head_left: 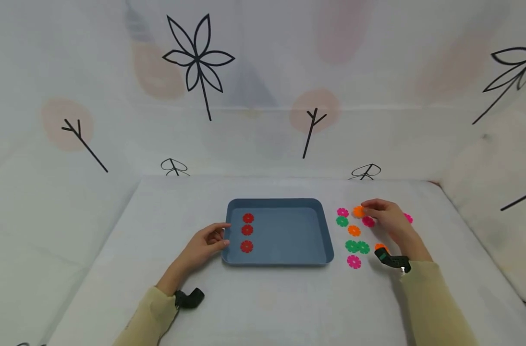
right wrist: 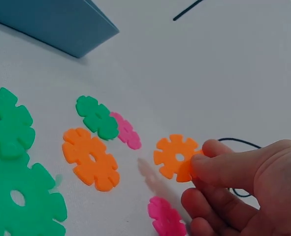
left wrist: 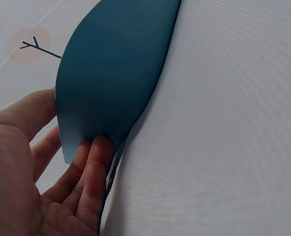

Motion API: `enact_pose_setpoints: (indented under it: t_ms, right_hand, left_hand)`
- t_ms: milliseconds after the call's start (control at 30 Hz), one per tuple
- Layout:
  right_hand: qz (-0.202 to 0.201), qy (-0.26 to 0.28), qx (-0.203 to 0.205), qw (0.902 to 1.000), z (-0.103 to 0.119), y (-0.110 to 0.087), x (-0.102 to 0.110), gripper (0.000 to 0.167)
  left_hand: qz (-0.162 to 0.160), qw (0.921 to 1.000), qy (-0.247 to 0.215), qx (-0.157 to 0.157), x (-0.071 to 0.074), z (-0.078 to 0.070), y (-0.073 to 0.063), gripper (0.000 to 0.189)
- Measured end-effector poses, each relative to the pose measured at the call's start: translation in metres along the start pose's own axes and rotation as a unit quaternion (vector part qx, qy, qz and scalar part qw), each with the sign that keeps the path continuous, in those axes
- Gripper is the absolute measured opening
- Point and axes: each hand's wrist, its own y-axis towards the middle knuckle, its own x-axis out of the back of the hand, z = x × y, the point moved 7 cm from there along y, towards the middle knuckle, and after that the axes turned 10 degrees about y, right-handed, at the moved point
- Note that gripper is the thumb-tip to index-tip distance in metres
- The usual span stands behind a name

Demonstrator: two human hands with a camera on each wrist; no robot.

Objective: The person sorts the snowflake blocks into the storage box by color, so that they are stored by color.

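My right hand (head_left: 392, 223) pinches an orange snowflake building disc (right wrist: 166, 153) between thumb and fingers. In the right wrist view that disc stands tilted, its shadow falling on the white cloth. My left hand (head_left: 202, 247) grips the left side of a blue-grey tray (head_left: 288, 235); the left wrist view has its curled fingertips (left wrist: 103, 147) against the tray's outer wall. Three red discs (head_left: 248, 218) lie in a column at the left inside the tray. Close under my right hand is a dark pink disc (head_left: 368, 221).
Right of the tray lie loose discs: a pink one (head_left: 342, 212), a green one (head_left: 342, 221), an orange one (head_left: 354, 230), two overlapping green ones (head_left: 351, 246) and a nearer pink one (head_left: 354, 262). Another orange disc (head_left: 381, 247) is partly covered by the wrist camera (head_left: 392, 260).
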Motion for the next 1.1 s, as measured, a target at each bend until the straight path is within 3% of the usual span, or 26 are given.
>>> enact_pose_setpoints:
  t_ms: [333, 500, 1100]
  right_hand:
    - [-0.007, 0.010, -0.021, 0.9997, -0.001, -0.007, 0.004, 0.054]
    - [0.000, 0.021, -0.009, 0.9997, 0.008, -0.008, -0.001, 0.055]
    - [0.066, 0.001, 0.060, 0.9960, 0.071, -0.013, -0.059, 0.041]
  left_hand:
    - [0.005, 1.0000, 0.006, 0.004, -0.004, 0.001, -0.001, 0.048]
    - [0.004, 1.0000, 0.005, -0.004, -0.002, 0.000, 0.000, 0.047]
    - [0.004, 1.0000, 0.002, -0.004, 0.000, 0.001, 0.002, 0.048]
